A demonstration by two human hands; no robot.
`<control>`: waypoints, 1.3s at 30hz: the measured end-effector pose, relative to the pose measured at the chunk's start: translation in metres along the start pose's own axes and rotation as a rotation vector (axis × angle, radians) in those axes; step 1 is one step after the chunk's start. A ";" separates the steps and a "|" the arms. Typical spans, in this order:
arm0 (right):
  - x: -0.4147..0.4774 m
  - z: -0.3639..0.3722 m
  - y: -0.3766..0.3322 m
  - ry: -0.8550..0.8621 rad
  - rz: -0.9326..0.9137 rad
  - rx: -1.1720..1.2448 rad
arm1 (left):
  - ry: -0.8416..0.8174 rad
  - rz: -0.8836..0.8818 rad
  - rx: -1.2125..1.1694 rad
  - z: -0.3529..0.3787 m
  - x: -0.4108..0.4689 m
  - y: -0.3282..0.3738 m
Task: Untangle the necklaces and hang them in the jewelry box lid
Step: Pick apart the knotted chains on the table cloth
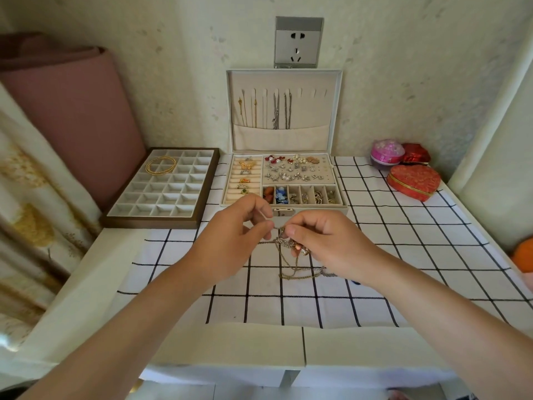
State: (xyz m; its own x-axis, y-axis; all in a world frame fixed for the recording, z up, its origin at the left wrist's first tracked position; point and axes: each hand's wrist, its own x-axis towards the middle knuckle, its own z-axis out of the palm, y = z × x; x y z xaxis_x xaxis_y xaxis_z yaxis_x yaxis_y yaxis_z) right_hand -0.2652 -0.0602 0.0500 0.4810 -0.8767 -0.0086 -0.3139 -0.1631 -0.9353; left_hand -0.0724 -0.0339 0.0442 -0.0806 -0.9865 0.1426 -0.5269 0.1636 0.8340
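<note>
The tangled necklaces (284, 242) hang as a knotted clump between the two hands, raised just above the checked cloth (403, 255) and in front of the jewelry box (317, 210); their loose loops of dull gold and silver chain trail down and lie on the cloth below the right hand; the left hand (239, 235) pinches a strand at the top of the clump between thumb and forefinger, its other fingers curled; the right hand (326, 243) pinches the same strand just beside it, and its lower fingers curl round the bunched part of the tangle; the two pinches nearly touch. Behind them the box stands open, with rings in padded rolls at its left, earrings on a panel at its right, and a row of small compartments of mixed pieces along its front; the jewelry box lid (317, 111) stands upright against the wall, and from the hooks along its top hang gold chains (255, 111) at the left and silver chains (276, 114) nearer the middle, their ends tucked into a pocket across the bottom of the lid. Left of the box lies a brown-rimmed tray (150, 224) of small square cells, a gold necklace (161, 164) coiled at its far end; at the far right of the cloth a red heart-shaped box (414, 181), a pink round box (386, 153) and a dark red box (415, 154) sit close together; a wall socket (298, 41) is above the lid.
</note>
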 end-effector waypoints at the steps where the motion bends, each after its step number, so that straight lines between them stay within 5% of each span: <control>1: -0.001 -0.001 -0.002 0.013 -0.001 0.000 | -0.015 0.037 0.029 -0.001 0.000 0.000; 5: -0.002 0.000 -0.005 0.030 -0.009 0.028 | -0.035 0.126 0.181 -0.001 -0.001 0.001; 14: -0.001 -0.001 -0.005 0.050 0.003 0.033 | -0.023 0.024 0.062 0.005 -0.002 0.004; 23: 0.001 0.001 -0.001 0.076 0.086 -0.077 | -0.061 -0.431 -0.459 0.003 0.000 0.014; 29: 0.001 -0.001 0.000 0.010 0.153 -0.168 | -0.035 -0.572 -0.651 0.010 0.000 0.009; 33: 0.002 -0.001 0.001 -0.020 0.237 -0.155 | -0.093 -0.518 -0.666 0.010 0.001 0.007; 37: 0.002 -0.006 0.003 -0.041 0.301 -0.111 | -0.015 -0.284 -0.500 0.010 0.000 0.010; 39: 0.001 -0.007 0.002 -0.071 0.322 -0.069 | 0.005 -0.176 -0.607 0.011 0.001 0.008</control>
State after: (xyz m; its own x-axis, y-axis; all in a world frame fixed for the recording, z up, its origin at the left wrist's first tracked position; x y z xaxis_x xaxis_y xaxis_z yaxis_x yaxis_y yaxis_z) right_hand -0.2714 -0.0647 0.0504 0.4035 -0.8546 -0.3270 -0.5125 0.0850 -0.8545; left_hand -0.0855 -0.0335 0.0453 -0.0318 -0.9992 -0.0236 0.0424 -0.0249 0.9988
